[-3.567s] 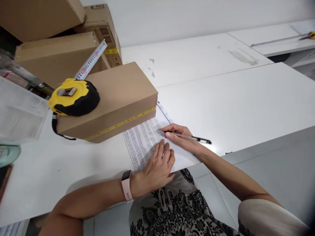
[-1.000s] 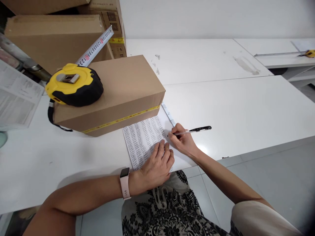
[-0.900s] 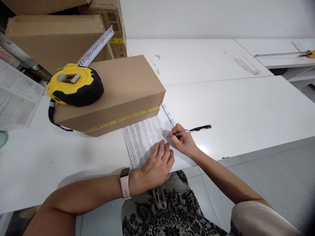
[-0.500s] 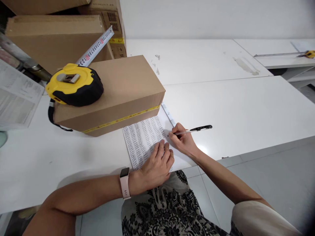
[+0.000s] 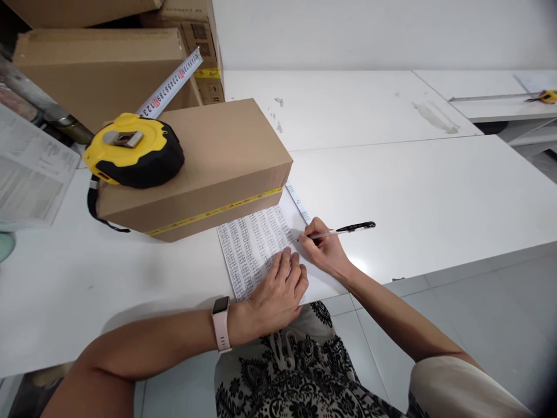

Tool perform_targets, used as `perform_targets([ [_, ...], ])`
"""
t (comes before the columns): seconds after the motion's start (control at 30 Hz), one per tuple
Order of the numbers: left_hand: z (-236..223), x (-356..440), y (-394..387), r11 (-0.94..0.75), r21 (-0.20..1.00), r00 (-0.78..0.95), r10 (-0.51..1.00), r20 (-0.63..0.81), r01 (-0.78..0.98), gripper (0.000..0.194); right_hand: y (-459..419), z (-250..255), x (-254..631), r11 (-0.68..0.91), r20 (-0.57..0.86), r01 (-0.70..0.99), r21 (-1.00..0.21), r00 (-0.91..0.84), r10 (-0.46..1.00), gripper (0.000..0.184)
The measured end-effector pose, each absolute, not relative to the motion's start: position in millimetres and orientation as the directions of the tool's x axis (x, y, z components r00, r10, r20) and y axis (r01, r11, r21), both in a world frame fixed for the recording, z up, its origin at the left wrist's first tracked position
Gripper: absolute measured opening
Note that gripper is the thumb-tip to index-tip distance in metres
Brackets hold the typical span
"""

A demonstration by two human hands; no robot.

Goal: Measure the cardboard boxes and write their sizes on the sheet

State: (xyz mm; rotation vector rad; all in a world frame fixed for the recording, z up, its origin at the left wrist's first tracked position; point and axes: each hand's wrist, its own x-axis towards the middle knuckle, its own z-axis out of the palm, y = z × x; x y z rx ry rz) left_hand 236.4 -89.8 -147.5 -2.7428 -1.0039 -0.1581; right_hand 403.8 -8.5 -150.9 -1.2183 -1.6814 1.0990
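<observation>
A sheet of paper [image 5: 248,249] filled with columns of handwriting lies at the table's front edge. My left hand [image 5: 278,290] rests flat on its lower part, fingers stretched out and holding nothing. Between the fingers of my right hand [image 5: 324,247] is a pen [image 5: 348,229] with a black end and pale barrel, its tip at the paper beside the last written column. Behind the sheet stands a closed cardboard box [image 5: 226,151] with yellow tape along its side; it covers the sheet's far end. A strip with printed marks [image 5: 297,201] shows under the paper's right side.
On the box sits a yellow and black tape measure [image 5: 134,148], its blade [image 5: 172,84] sticking out. More cartons [image 5: 100,69] stack up at the back left, near printed papers [image 5: 32,168]. Another tape measure [image 5: 548,96] lies far right on the white table [image 5: 413,191].
Both hands, the pen and the paper stay almost in place. The view has shifted very slightly.
</observation>
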Motion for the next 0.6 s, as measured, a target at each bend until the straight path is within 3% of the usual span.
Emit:
perform_targets([
  [0.6, -147.7, 236.7, -90.4, -0.749, -0.147, 0.762, 0.623, 0.179, 0.647, 0.072, -8.1, -152.7, 404.5, 0.15, 0.081, 0.294, -0.944, -0.234, 0.969, 0.022],
])
